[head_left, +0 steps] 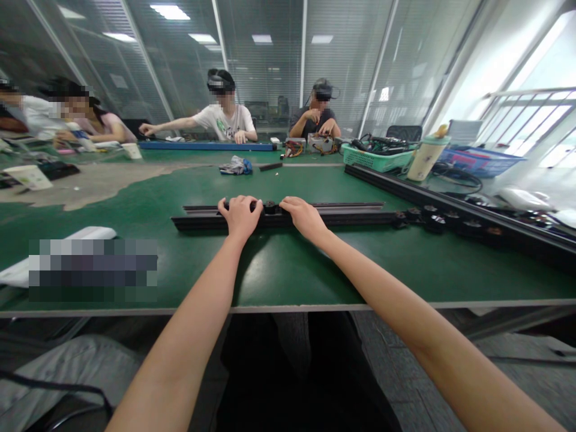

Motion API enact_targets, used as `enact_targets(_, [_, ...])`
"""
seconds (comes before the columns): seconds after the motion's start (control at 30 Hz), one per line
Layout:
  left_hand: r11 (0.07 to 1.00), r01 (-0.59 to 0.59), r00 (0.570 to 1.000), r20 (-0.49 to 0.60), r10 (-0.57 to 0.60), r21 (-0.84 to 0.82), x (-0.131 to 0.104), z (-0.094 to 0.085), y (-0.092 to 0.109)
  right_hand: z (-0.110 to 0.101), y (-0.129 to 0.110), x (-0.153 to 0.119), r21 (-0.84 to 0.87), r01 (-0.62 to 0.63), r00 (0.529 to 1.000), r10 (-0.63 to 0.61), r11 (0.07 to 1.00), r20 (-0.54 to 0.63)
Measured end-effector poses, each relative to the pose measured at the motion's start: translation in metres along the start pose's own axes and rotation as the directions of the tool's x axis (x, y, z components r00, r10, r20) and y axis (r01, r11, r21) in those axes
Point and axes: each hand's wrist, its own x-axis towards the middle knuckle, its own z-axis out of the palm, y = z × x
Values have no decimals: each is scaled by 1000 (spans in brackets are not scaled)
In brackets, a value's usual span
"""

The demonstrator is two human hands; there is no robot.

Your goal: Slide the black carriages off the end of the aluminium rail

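A long black metal rail lies across the green table, with a second, thinner rail just behind it. My left hand is closed over the left half of the front rail, fingers bent down behind it. To its right, my right hand reaches over the same rail with fingertips pressed together; what they hold is hidden. A small dark round part sits at the rails between both hands. Several small black parts lie off the front rail's right end.
A long black beam runs diagonally at right, near a green basket, a tumbler and a blue basket. Crumpled cloth lies beyond the rails. People sit across the table, one beside a blue bar.
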Motion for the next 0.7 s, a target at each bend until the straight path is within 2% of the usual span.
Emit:
enact_targets(0.37, [1000, 0, 1000, 7, 0, 7, 0, 0, 0, -5, 3, -1, 39, -22, 1000, 22, 999, 8])
enact_targets(0.7, [1000, -8, 1000, -5, 8, 5, 0, 1, -1, -3, 3, -4, -60, -13, 1000, 13, 998, -11])
